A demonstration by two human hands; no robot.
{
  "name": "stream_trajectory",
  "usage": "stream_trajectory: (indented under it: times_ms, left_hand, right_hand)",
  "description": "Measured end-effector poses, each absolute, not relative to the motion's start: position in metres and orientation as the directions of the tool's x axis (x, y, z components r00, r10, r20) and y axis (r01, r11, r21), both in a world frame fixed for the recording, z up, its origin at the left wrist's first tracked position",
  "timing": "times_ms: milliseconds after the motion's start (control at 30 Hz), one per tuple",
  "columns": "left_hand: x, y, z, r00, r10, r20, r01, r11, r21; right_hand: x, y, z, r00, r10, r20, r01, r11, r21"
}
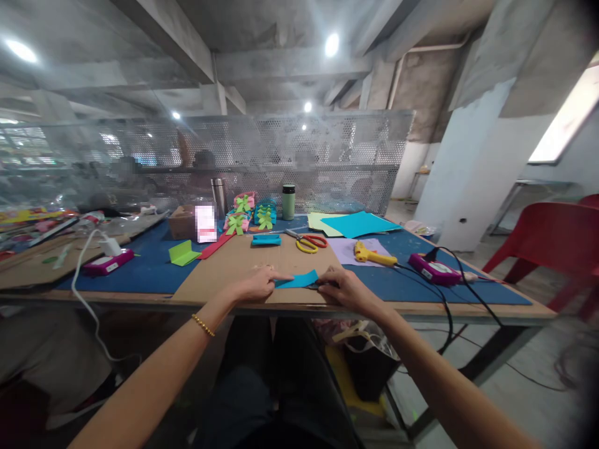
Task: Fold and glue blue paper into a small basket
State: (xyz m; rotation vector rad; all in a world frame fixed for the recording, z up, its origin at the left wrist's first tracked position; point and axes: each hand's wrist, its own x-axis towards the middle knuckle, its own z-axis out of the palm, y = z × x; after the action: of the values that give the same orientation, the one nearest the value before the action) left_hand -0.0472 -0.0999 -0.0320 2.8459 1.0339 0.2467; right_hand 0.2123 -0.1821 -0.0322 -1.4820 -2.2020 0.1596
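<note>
A short blue paper strip [299,280] lies on the brown cardboard sheet [224,274] near the table's front edge, its right end lifted. My left hand [256,284] is at the strip's left end, index finger stretched along it and the other fingers curled in. At the right end, my right hand [340,287] is closed, thumb and fingertips pinched at the paper. A thin dark edge shows below the strip by these fingertips; I cannot tell what it is. Beyond the hands lies a folded blue paper piece [266,240].
Scissors [306,242] lie behind my hands. A yellow glue gun [374,254] rests on purple paper [340,249], its cord running right past a purple power strip [434,269]. Farther back are a green bottle [289,202], bow-decorated pieces [265,215] and blue sheets [360,223].
</note>
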Motion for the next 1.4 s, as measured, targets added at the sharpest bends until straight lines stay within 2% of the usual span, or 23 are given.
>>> stream_trajectory:
  times_ms: [333, 733, 967, 1400]
  left_hand:
    - [-0.048, -0.096, -0.034, 0.759, 0.640, 0.117, 0.625, -0.767, 0.142]
    - [-0.048, -0.093, -0.035, 0.770, 0.627, 0.114, 0.611, -0.777, 0.151]
    - [-0.048, -0.095, -0.034, 0.757, 0.647, 0.096, 0.627, -0.759, 0.174]
    - [-0.052, -0.089, -0.025, 0.793, 0.609, 0.013, 0.569, -0.748, 0.341]
  right_hand:
    - [0.222, -0.190, -0.033, -0.268, 0.910, 0.316, 0.828, 0.385, -0.407]
    - [0.202, -0.183, -0.032, -0.299, 0.884, 0.358, 0.818, 0.431, -0.381]
    - [0.209, -0.190, -0.033, -0.327, 0.888, 0.323, 0.817, 0.438, -0.375]
    - [0.194, -0.182, -0.034, -0.352, 0.878, 0.323, 0.835, 0.451, -0.314]
